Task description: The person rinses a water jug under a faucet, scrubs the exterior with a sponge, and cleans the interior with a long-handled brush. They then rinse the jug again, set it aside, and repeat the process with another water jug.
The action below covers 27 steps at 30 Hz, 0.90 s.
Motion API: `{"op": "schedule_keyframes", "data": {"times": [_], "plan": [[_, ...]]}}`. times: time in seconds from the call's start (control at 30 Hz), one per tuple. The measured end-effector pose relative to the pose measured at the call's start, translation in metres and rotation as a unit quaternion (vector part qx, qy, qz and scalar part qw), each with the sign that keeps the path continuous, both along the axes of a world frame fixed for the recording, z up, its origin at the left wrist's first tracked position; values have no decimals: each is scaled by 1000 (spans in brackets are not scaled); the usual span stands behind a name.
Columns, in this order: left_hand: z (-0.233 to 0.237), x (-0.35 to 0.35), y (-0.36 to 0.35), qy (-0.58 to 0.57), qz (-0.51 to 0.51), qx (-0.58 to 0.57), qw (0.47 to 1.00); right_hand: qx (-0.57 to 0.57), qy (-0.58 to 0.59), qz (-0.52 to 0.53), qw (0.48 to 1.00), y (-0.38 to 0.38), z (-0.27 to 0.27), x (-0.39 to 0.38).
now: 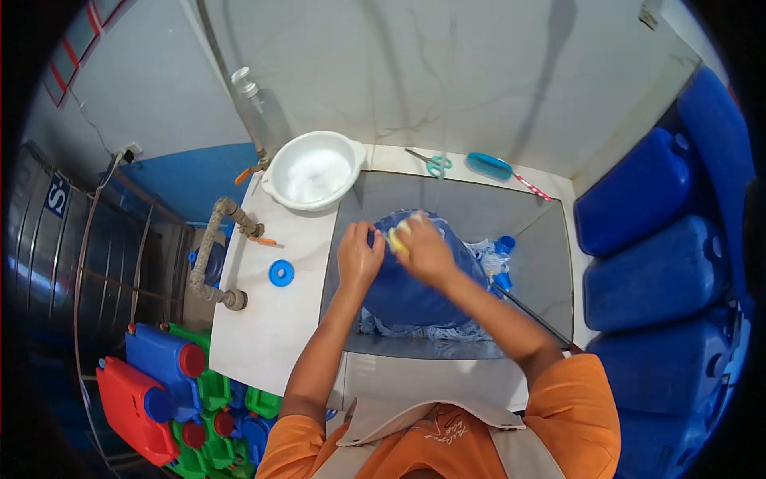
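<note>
A large rounded blue container [415, 295] lies in the grey sink basin [550, 239]. At its upper left, my left hand [361, 254] is closed round a small dark blue piece that shows between the fingers. Just to the right, my right hand [424, 249] grips a yellow sponge [399, 238] over the container, close to my left hand. Crumpled whitish-blue plastic [479, 254] and small blue caps [504, 244] lie beside and below the container, partly hidden by it and my right arm.
A white basin [315, 170], a blue ring [281, 273] and a tap [211, 247] are at the left. Scissors [435, 165] and a blue brush [488, 166] lie on the back ledge. Blue jerrycans [650, 271] stand right; coloured cans [136, 407] are lower left.
</note>
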<state>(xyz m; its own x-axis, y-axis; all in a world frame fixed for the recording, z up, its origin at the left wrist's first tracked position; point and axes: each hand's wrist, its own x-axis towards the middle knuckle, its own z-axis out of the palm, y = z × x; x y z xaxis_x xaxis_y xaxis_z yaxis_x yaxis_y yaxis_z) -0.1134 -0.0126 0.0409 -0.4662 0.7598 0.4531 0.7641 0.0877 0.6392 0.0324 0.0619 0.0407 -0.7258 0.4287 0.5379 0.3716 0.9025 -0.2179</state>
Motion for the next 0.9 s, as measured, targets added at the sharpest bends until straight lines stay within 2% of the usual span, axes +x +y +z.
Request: {"op": "schedule_keyframes", "data": {"times": [0.03, 0.1, 0.17, 0.2, 0.23, 0.27, 0.3, 0.33, 0.37, 0.4, 0.43, 0.47, 0.6, 0.63, 0.67, 0.7, 0.73, 0.77, 0.8, 0.83, 0.87, 0.9], "plan": [[3, 4, 3, 4, -8, -4, 1000, -16, 8, -5, 1000, -29, 4, 10], [10, 12, 12, 3, 59, -79, 995, -31, 21, -14, 999, -41, 0, 21], [25, 23, 8, 9, 89, -116, 989, 37, 123, -2, 992, -29, -3, 29], [36, 33, -1, 24, 26, -117, 992, -71, 79, -64, 992, -9, 9, 32], [43, 43, -9, 37, -37, -118, 992, -58, 15, -60, 996, 21, 18, 30], [45, 47, -5, 36, -44, -121, 991, -44, -51, -55, 996, 40, 21, 33], [49, 42, 1, 129, -133, -18, 983, -48, -49, -62, 996, 28, 15, 37], [54, 36, 7, 218, -217, 89, 947, -35, -4, -47, 998, 13, 11, 35], [42, 33, 11, 110, -256, 30, 960, -18, 43, -30, 998, 7, 10, 34], [28, 33, 12, 114, -257, 32, 959, -15, 46, -32, 998, 5, 10, 36], [29, 36, 12, 104, -131, -58, 984, -10, 55, -35, 998, 5, 9, 38], [32, 39, 13, 98, -4, -146, 984, -5, 70, -43, 997, 4, 8, 40], [47, 61, -6, 66, -24, -171, 983, -8, 86, -71, 994, 1, -2, 60], [50, 65, -5, 109, -123, -42, 985, -52, 26, -46, 997, 21, 8, 55], [51, 63, -5, 152, -219, 87, 960, -97, -28, -21, 995, 30, 15, 49], [46, 57, -1, 158, -222, 89, 958, -94, -22, -23, 995, 19, 14, 47], [33, 47, 4, 110, -134, -17, 985, -78, 42, -40, 995, -9, 7, 46], [25, 41, 5, 58, -41, -122, 990, -64, 106, -56, 991, -40, -1, 46], [27, 40, 3, 61, -41, -121, 990, 78, 225, -6, 971, -68, -7, 53], [32, 40, 1, 34, 17, -174, 984, -49, 205, 74, 975, -85, -41, 53], [35, 40, -2, 8, 73, -227, 971, -48, 207, 73, 974, -78, -40, 55], [37, 43, -12, 11, 72, -228, 971, -64, 190, 76, 977, -68, -39, 56]]}}
